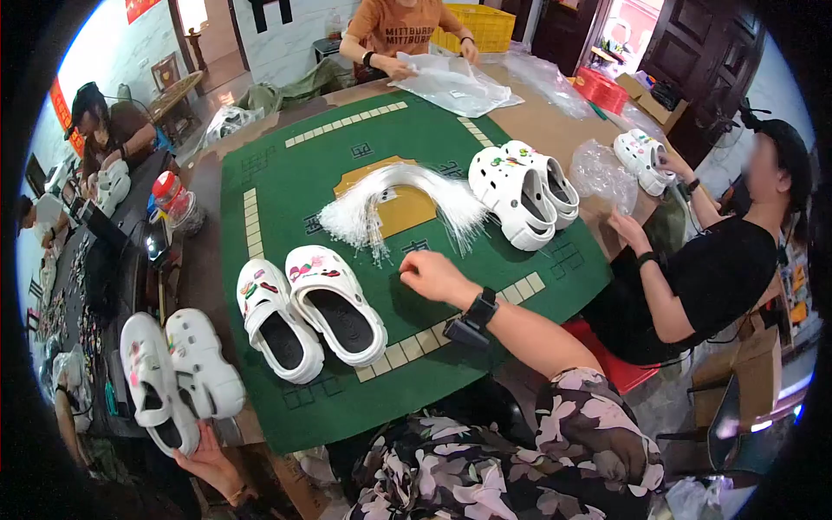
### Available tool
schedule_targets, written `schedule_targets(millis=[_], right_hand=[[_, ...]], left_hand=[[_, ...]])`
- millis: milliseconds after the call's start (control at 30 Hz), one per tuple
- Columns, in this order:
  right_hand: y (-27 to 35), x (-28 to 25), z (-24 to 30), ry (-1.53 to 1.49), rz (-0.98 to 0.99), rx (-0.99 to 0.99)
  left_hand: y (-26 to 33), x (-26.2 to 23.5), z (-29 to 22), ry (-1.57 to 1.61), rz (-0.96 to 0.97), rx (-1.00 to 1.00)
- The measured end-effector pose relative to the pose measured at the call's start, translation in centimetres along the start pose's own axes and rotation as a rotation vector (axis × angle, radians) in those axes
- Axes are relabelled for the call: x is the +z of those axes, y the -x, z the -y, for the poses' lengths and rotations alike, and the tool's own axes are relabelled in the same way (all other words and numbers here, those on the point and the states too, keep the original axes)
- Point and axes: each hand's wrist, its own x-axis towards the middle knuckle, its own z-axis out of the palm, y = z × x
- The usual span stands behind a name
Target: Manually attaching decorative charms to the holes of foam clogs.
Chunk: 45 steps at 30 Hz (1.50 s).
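Observation:
At the lower left, my left hand grips the heel of a white clog. Beside that clog stands its mate, another white clog, both with small coloured charms. My right hand hovers over the green mat, fingers curled together; anything thin in them is too small to make out. Just beyond it lies a curved bundle of thin clear-white plastic strands. A pair of white clogs with charms rests on the mat between my hands. Another decorated pair sits at the mat's far right.
Across the table a person in orange handles a clear plastic bag. At the right, someone in black touches a white clog beside crumpled plastic. A red-lidded jar stands left of the mat. Red string lies at the far right.

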Motion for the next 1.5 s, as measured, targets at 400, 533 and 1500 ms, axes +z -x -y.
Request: schedule_targets(millis=[400, 533, 1500], right_hand=[[-1.2, -5.8, -5.2, 0.229, -0.349, 0.227], [-0.4, -6.4, -6.9, 0.461, -0.201, 0.307], [7.8, -16.2, -6.9, -0.207, -0.886, 0.117]], left_hand=[[3.1, 3.0, 1.9, 0.347, -0.195, -0.068], [1.9, 1.5, 3.0, 0.355, -0.202, 0.03], [7.0, 0.3, 9.7, -0.222, -0.063, -0.216]])
